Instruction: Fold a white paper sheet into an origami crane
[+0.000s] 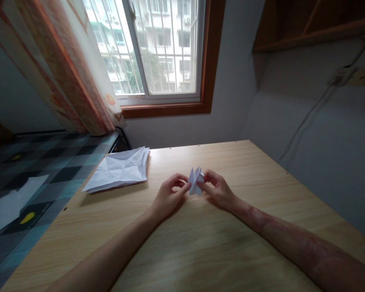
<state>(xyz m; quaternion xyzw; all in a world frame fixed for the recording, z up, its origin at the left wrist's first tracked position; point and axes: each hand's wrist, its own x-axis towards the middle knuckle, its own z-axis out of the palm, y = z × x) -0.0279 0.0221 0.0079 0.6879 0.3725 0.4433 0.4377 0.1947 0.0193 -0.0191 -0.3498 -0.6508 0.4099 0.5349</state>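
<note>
Between my two hands is a small piece of folded white paper, with pointed tips standing up along its top. My left hand pinches its left side, thumb toward me. On the right side my right hand grips it between thumb and fingers, and some of those fingertips are hidden behind the paper. Both hands are low over the wooden table. To the left of them lies a stack of creased white paper sheets.
A bed with a checked cover adjoins the table's left side, with loose white paper on it. Behind the table are a window and a curtain. A cable runs down the right wall below a wooden shelf.
</note>
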